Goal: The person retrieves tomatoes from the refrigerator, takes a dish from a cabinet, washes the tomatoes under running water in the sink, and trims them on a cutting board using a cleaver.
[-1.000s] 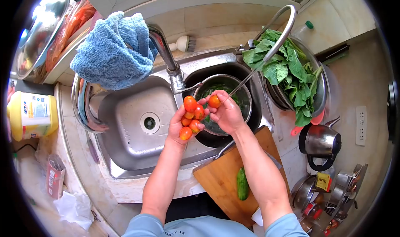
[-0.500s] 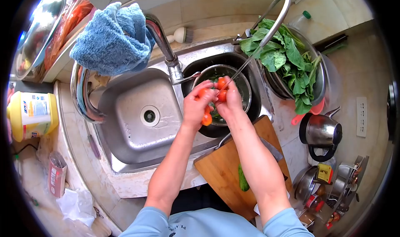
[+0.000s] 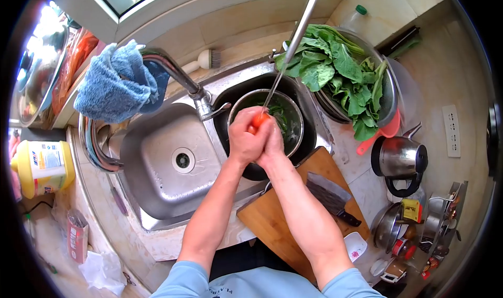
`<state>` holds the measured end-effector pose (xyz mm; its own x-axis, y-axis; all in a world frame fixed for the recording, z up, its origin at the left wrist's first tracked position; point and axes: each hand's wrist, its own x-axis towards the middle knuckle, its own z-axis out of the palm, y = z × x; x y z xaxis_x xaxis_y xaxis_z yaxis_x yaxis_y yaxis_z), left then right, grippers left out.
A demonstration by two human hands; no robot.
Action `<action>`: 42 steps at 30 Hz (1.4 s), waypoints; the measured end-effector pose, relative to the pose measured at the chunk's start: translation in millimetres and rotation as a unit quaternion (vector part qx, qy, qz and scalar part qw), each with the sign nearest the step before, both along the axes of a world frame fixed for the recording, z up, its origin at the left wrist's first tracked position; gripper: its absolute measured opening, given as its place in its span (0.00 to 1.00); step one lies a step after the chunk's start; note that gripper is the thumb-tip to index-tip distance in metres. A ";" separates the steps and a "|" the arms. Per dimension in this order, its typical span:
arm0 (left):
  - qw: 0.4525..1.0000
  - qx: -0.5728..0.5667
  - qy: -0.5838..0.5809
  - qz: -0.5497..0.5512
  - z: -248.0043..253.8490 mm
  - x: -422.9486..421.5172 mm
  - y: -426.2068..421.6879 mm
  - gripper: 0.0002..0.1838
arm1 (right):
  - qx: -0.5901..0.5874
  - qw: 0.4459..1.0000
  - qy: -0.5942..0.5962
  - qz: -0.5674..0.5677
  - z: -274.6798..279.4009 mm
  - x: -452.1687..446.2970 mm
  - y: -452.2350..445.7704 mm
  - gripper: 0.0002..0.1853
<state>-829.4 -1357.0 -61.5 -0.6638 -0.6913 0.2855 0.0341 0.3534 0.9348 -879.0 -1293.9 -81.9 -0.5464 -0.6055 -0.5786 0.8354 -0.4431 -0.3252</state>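
Note:
Small red tomatoes (image 3: 259, 121) show between my two hands, held together above a metal pot (image 3: 296, 121) in the right sink basin. Curled around them from the left, my left hand (image 3: 246, 139) is closed. My right hand (image 3: 273, 141) is pressed against it, closed on the tomatoes from the right. A thin stream of water from the curved metal spout (image 3: 301, 28) falls onto the tomatoes. Green pieces lie in the pot, partly hidden by my hands. How many tomatoes are inside my hands cannot be seen.
A cutting board (image 3: 262, 219) with a cleaver (image 3: 327, 193) lies at the front right. Leafy greens (image 3: 340, 67) fill a bowl behind it, near a kettle (image 3: 401, 159). A faucet (image 3: 203, 103) stands between the basins, with a blue towel (image 3: 115, 83) at left.
My hands have come together around the tomatoes, under the water stream. The view has shifted, so the cleaver on the board shows more fully and the cucumber is hidden.

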 end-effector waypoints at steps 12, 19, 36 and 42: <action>0.754 0.581 0.304 -0.034 -6.8 -5.0 12.0 0.26 | 0.063 0.988 0.087 -0.110 31.2 -0.5 0.9 0.27; 0.656 0.663 0.360 0.013 -11.8 2.1 19.4 0.27 | 0.002 0.992 0.054 -0.117 37.4 -10.1 5.9 0.20; 0.536 0.714 0.450 -0.016 -1.8 28.1 5.1 0.27 | 0.037 0.987 0.154 -0.003 33.7 -2.8 -5.0 0.14; 0.603 0.680 0.414 -0.049 0.5 16.3 15.7 0.28 | 0.046 0.983 0.159 -0.081 31.0 -4.9 2.1 0.12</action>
